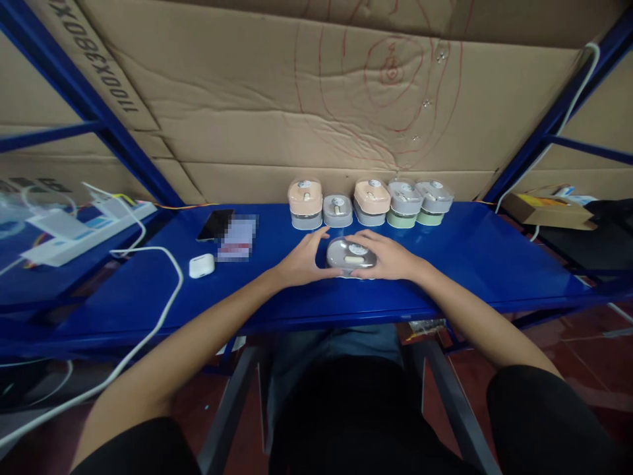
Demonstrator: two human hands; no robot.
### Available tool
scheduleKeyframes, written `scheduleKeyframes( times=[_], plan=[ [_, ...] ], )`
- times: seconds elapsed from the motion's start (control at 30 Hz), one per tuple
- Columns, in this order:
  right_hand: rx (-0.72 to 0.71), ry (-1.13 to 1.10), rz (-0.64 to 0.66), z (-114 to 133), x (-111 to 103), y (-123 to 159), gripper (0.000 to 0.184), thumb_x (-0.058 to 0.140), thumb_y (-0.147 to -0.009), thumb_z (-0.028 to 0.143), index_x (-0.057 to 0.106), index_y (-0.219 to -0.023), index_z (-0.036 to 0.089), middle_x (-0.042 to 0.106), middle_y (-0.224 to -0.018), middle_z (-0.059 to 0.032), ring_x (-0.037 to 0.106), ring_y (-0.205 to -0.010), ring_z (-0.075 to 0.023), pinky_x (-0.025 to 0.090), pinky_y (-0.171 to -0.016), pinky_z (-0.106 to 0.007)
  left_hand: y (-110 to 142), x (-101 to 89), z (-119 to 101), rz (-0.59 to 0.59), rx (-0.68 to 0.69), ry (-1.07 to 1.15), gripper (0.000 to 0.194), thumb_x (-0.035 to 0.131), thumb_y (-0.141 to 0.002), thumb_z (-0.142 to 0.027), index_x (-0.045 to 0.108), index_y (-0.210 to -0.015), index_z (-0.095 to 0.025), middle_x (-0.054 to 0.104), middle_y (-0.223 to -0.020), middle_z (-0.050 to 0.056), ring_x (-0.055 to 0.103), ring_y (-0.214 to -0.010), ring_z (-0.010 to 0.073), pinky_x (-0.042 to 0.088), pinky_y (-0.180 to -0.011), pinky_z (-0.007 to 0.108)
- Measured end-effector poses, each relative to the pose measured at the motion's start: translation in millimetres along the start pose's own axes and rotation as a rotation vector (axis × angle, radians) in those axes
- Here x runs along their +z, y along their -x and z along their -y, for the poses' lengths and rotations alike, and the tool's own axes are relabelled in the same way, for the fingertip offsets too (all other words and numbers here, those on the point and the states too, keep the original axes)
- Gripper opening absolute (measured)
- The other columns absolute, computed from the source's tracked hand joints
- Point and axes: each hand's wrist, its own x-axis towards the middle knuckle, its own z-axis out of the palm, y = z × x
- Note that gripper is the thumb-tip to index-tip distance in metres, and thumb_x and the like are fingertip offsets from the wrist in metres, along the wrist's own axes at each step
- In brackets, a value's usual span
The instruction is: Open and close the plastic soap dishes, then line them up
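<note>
Backdrop: creased brown cardboard panel [247,99], with red looping lines and printed characters, cut off by the top edge.
Tabletop: smooth, glossy blue surface [484,257] between blue metal uprights.
Hard to make out: a pixelated patch covers a flat item [239,237] beside the dark phone [215,225]; the sticker print is too small to read.
Gray lidded container [346,247]: near the tabletop's front edge, between the hands; rounded, with a shiny clear cover, pale clasp and round sticker; right end hidden by fingers.
Left hand [306,260]: open, fingers spread, thumb by the container's front left edge; contact cannot be told.
Right hand [390,257]: grasping the container's right end, fingers over the top, thumb at the front.
Back row: two peach-over-gray stacks [305,198], a single gray container [337,211] between them, then two gray-over-green stacks [404,204].
Left side: rounded white earbud case [202,265], white cable [171,303], blurred power strip [89,234].
Right side: open cardboard box [548,210], contents unclear.
</note>
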Motion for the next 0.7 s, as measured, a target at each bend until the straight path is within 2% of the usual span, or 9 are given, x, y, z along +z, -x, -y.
scheduleKeyframes(
  times=[0.07, 0.13, 0.2, 0.27, 0.37, 0.43, 0.53, 0.6, 0.7],
  plan=[
    [0.021, 0.008, -0.007, -6, -7, 11, 0.091, 0.083, -0.093, 0.072, 0.058, -0.169, 0.03, 0.064, -0.158, -0.0169, 0.069, -0.143, -0.0423, 0.06, -0.12, -0.062, -3, -9.8, 3, -0.116, 0.049, -0.075, 0.093, 0.082, -0.095, -0.062, 0.045, -0.168, -0.018, 0.058, -0.168, 0.023, 0.054, -0.161, 0.0402, 0.041, -0.136, 0.059],
    [0.052, 0.026, -0.034, -16, -15, 23, 0.089, 0.082, -0.094, 0.072, 0.058, -0.169, 0.03, 0.065, -0.158, -0.0174, 0.068, -0.144, -0.0435, 0.058, -0.122, -0.065, -10, -20.8, 4, -0.264, 0.059, -0.189, 0.075, 0.076, -0.1, -0.053, 0.052, -0.162, -0.018, 0.053, -0.17, 0.024, 0.05, -0.162, 0.041, 0.038, -0.138, 0.06],
    [0.095, 0.056, -0.074, -28, -23, 35, 0.087, 0.081, -0.094, 0.074, 0.059, -0.167, 0.03, 0.066, -0.155, -0.0178, 0.067, -0.144, -0.0455, 0.057, -0.122, -0.069, -23, -31.2, 4, -0.356, 0.009, -0.303, 0.074, 0.08, -0.097, -0.046, 0.054, -0.161, -0.019, 0.047, -0.174, 0.025, 0.045, -0.164, 0.0463, 0.036, -0.137, 0.064],
    [0.135, 0.088, -0.119, -39, -29, 44, 0.087, 0.078, -0.094, 0.078, 0.061, -0.163, 0.029, 0.067, -0.154, -0.0191, 0.066, -0.144, -0.0475, 0.055, -0.122, -0.072, -42, -39.2, 1, -0.389, -0.086, -0.376, 0.082, 0.085, -0.092, -0.046, 0.053, -0.163, -0.021, 0.042, -0.177, 0.026, 0.042, -0.164, 0.0536, 0.037, -0.134, 0.07],
    [0.152, 0.133, -0.193, -45, -33, 48, 0.086, 0.076, -0.093, 0.081, 0.064, -0.158, 0.025, 0.063, -0.157, -0.0217, 0.061, -0.148, -0.0504, 0.05, -0.126, -0.074, -77, -45.1, -1, -0.422, -0.297, -0.39, 0.091, 0.085, -0.09, -0.058, 0.051, -0.165, -0.019, 0.049, -0.168, 0.032, 0.049, -0.155, 0.0619, 0.042, -0.124, 0.078],
    [0.145, 0.171, -0.261, -39, -33, 43, 0.08, 0.074, -0.096, 0.077, 0.064, -0.156, 0.025, 0.06, -0.161, -0.0221, 0.057, -0.152, -0.0521, 0.047, -0.127, -0.076, -98, -45.3, 2, -0.435, -0.454, -0.355, 0.102, 0.088, -0.083, -0.066, 0.051, -0.163, -0.014, 0.055, -0.159, 0.037, 0.055, -0.147, 0.0657, 0.045, -0.117, 0.082],
    [0.103, 0.208, -0.404, -19, -33, 29, 0.06, 0.069, -0.103, 0.063, 0.067, -0.151, 0.028, 0.06, -0.161, -0.0205, 0.055, -0.153, -0.051, 0.044, -0.129, -0.077, -117, -44.3, 9, -0.434, -0.544, -0.281, 0.105, 0.094, -0.075, -0.062, 0.052, -0.159, -0.014, 0.062, -0.151, 0.036, 0.062, -0.139, 0.0645, 0.048, -0.114, 0.082],
    [0.059, 0.204, -0.496, -3, -32, 17, 0.049, 0.067, -0.105, 0.055, 0.07, -0.145, 0.029, 0.063, -0.157, -0.0189, 0.057, -0.151, -0.0486, 0.043, -0.13, -0.075, -115, -45.2, 13, -0.448, -0.54, -0.26, 0.102, 0.094, -0.074, -0.057, 0.053, -0.157, -0.015, 0.063, -0.149, 0.033, 0.064, -0.137, 0.0619, 0.05, -0.114, 0.078],
    [0.016, 0.176, -0.58, 16, -29, -5, 0.04, 0.064, -0.106, 0.05, 0.071, -0.14, 0.031, 0.067, -0.15, -0.0161, 0.059, -0.149, -0.0459, 0.042, -0.131, -0.074, -92, -50.7, 11, -0.492, -0.491, -0.29, 0.099, 0.091, -0.077, -0.054, 0.052, -0.16, -0.016, 0.062, -0.15, 0.03, 0.064, -0.141, 0.0587, 0.052, -0.117, 0.072]
  ],
)
